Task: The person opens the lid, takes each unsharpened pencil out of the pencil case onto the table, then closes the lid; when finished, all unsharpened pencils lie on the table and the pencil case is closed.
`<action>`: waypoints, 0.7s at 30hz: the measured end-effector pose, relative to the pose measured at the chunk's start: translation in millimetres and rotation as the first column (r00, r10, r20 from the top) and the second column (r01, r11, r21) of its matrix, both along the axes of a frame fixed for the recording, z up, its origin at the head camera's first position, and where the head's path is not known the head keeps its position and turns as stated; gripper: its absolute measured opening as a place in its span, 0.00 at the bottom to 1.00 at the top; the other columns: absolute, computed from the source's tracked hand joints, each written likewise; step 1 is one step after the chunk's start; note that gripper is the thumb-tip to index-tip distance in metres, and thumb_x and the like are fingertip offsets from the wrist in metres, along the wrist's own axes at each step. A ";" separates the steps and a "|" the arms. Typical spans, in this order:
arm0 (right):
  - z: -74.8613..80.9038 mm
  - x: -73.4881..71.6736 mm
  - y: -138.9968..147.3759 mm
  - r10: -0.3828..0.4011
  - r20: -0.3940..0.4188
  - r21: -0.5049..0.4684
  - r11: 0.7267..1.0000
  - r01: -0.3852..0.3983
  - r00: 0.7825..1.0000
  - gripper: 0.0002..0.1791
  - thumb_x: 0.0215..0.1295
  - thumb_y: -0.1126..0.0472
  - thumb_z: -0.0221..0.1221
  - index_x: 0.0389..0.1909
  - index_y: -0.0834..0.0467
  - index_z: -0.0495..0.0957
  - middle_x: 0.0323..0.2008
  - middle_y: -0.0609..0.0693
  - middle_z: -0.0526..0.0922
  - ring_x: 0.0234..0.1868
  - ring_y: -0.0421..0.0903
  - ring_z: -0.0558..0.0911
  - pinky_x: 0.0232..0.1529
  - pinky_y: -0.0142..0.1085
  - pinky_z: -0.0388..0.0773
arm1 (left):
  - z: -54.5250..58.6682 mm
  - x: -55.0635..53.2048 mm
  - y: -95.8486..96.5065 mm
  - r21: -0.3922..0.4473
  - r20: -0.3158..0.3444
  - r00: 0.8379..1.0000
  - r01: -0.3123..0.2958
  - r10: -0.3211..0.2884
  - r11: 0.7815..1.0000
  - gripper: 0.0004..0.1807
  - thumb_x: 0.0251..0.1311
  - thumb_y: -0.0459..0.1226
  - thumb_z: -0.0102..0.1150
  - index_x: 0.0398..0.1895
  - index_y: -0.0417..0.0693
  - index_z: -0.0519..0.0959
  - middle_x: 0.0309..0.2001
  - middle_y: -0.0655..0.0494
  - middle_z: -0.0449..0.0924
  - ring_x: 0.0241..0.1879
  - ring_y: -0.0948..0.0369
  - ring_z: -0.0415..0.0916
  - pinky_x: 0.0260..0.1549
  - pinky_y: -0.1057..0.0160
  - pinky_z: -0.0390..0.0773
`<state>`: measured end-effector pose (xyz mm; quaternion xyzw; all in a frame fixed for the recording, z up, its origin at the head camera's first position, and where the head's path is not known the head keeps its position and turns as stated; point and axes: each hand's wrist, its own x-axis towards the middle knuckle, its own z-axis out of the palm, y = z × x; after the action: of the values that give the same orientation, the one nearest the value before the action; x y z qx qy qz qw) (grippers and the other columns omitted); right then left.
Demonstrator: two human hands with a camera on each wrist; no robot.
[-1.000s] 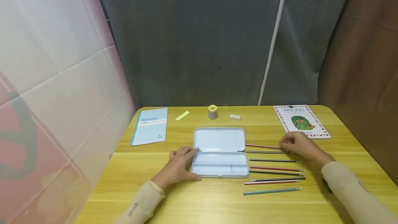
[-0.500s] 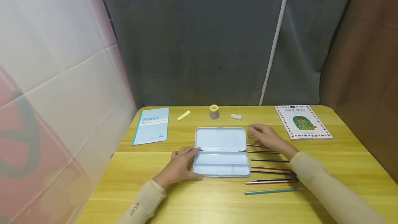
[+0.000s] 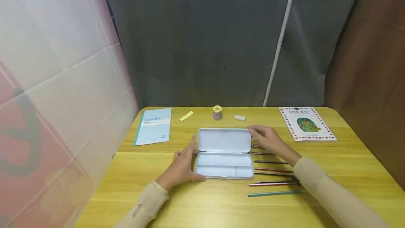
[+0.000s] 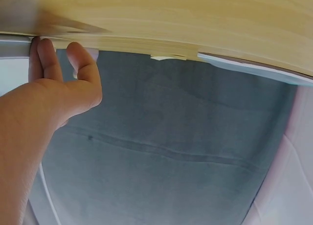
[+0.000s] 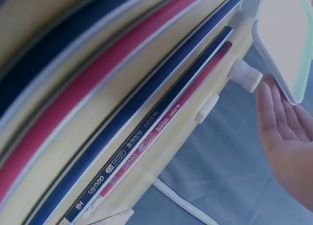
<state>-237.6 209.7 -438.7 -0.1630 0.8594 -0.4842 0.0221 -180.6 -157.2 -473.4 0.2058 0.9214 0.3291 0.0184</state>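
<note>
A pale blue pencil case (image 3: 224, 166) lies unfolded on the wooden table, its tray divided by low ridges. Its lid (image 3: 224, 140) leans back behind the tray. At the case's left end my left hand (image 3: 178, 168) holds it, thumb at the front corner, another finger near the hinge, index finger raised. My right hand (image 3: 267, 139) touches the lid's upper right corner; in the right wrist view its straight fingers (image 5: 274, 107) lie against the lid's edge. Several pencils, such as a green one (image 3: 275, 193) and a red one (image 5: 171, 112), lie right of the case, partly under my right arm.
Along the back of the table (image 3: 126, 189) are a blue notebook (image 3: 153, 127), a yellow strip (image 3: 186, 116), a small yellow-topped round object (image 3: 217, 113) and a white eraser (image 3: 239, 118). A picture-covered book (image 3: 307, 124) lies at the back right. A dark curtain hangs behind.
My right hand has come left from the pencils to the lid's upper right corner. The left index finger has lifted off the case; the rest of that hand has stayed.
</note>
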 end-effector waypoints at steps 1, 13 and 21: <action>0.7 2.9 0.6 0.009 -0.018 -0.009 1.000 -0.009 1.000 0.27 0.84 0.52 0.53 0.70 0.69 0.76 0.66 0.69 0.81 0.55 0.62 0.88 0.55 0.51 0.86 | -0.5 -0.2 -0.2 0.002 0.002 1.000 -0.001 0.001 1.000 0.89 0.32 0.48 0.93 0.88 0.47 0.31 0.61 0.54 0.84 0.68 0.54 0.77 0.65 0.42 0.59; -6.3 37.0 -3.8 0.136 -0.246 0.013 0.990 -0.137 0.960 0.05 0.76 0.60 0.64 0.42 0.55 0.88 0.43 0.49 0.90 0.44 0.38 0.86 0.48 0.37 0.85 | -5.0 -0.7 -0.4 -0.001 0.010 1.000 -0.006 0.006 1.000 0.82 0.34 0.51 0.92 0.88 0.45 0.43 0.67 0.48 0.81 0.69 0.51 0.76 0.64 0.43 0.59; -21.7 59.2 -8.0 0.264 -0.284 0.301 0.937 -0.176 0.922 0.12 0.67 0.52 0.73 0.48 0.49 0.89 0.57 0.50 0.87 0.61 0.53 0.84 0.60 0.52 0.82 | -1.9 0.7 -2.8 -0.086 -0.031 0.998 0.055 -0.057 0.995 0.65 0.37 0.57 0.89 0.79 0.43 0.67 0.72 0.47 0.76 0.71 0.49 0.71 0.58 0.47 0.59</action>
<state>-178.3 201.7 -460.4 -0.3311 0.8853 -0.3240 -0.0409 -179.8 -160.0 -475.3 0.2360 0.9287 0.2853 0.0208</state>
